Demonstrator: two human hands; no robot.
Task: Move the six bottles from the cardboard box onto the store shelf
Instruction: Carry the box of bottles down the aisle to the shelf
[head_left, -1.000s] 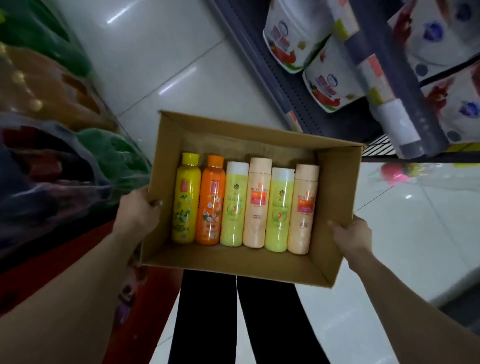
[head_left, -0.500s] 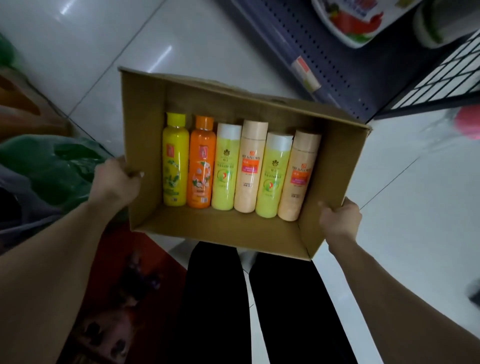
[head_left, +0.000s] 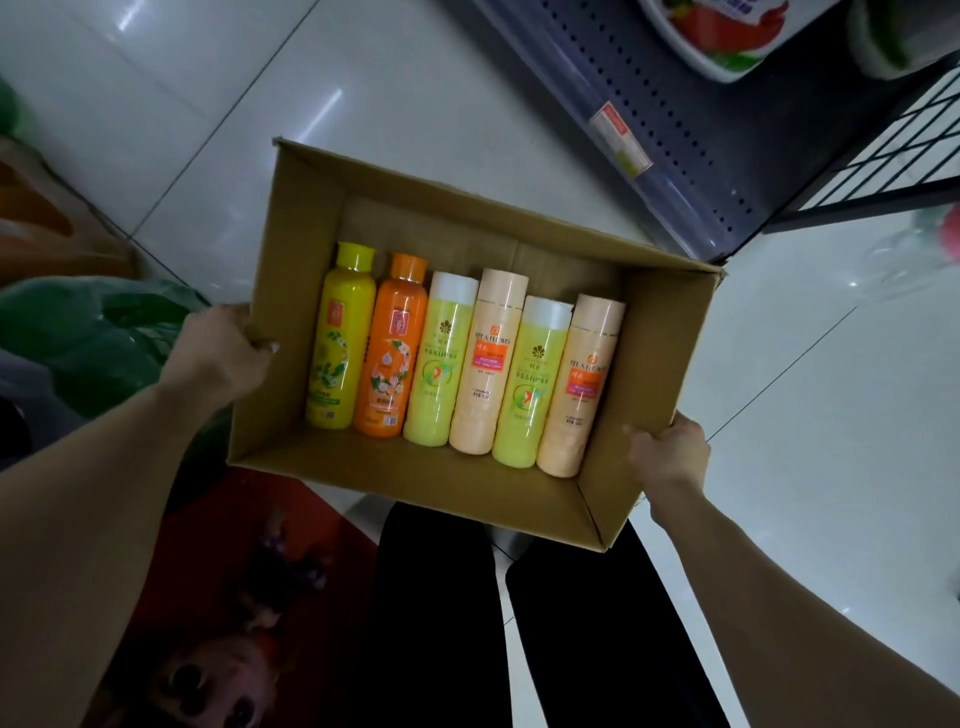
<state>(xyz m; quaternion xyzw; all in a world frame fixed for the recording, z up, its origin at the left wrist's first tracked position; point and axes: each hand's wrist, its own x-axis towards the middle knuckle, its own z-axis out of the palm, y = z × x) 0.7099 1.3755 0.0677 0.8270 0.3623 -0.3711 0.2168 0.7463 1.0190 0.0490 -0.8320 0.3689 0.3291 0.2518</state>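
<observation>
I hold an open cardboard box (head_left: 660, 364) in front of me above the tiled floor. My left hand (head_left: 223, 353) grips its left wall and my right hand (head_left: 667, 457) grips its right wall near the front corner. Inside, several bottles lie side by side with caps pointing away from me: a yellow bottle (head_left: 340, 338), an orange bottle (head_left: 389, 348), a green bottle with a white cap (head_left: 439, 364), a peach bottle (head_left: 485, 364), a second green bottle (head_left: 527, 384) and a second peach bottle (head_left: 576, 389). The dark store shelf (head_left: 691, 130) runs along the upper right.
White packaged goods (head_left: 722, 36) sit on the shelf at the top right, beside a black wire rack (head_left: 883, 150). Green bagged goods (head_left: 98, 332) and a red pack (head_left: 218, 597) line my left. My dark trouser legs (head_left: 436, 623) stand below the box.
The view has tilted downward and the shelf has slid toward the top right. The box stays in both hands, now lower and nearer my legs, with the bottles unmoved inside.
</observation>
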